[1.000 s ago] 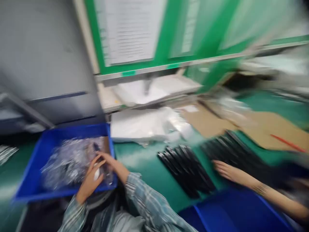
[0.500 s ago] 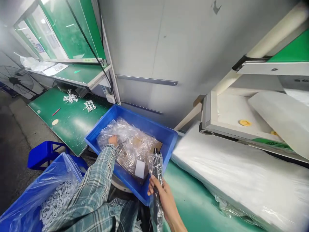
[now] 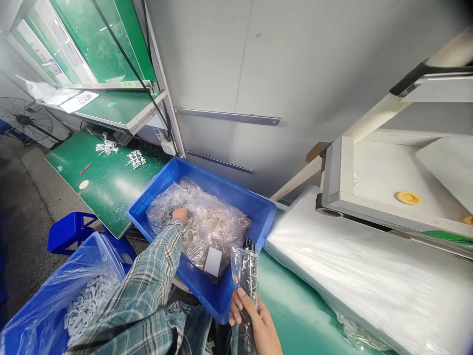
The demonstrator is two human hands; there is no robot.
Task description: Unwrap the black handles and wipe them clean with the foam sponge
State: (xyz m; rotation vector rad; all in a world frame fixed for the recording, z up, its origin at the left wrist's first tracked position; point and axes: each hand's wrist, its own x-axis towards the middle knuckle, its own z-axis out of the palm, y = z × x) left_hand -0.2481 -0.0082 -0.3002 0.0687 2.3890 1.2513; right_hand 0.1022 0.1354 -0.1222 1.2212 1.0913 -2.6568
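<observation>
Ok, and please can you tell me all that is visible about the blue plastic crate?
The blue plastic crate is a shallow, open, rectangular tray with a raised rim, seen at an angle. Crumpled clear plastic bags fill it, with a small white card among them. The left hand reaches in and touches the bags. The crate stands beside a teal-green work surface.

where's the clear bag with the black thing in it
In the head view, the clear plastic bag hangs upright from the person's right hand, low and right of centre, beside the blue plastic crate, with the green bench mat to its right.
</observation>
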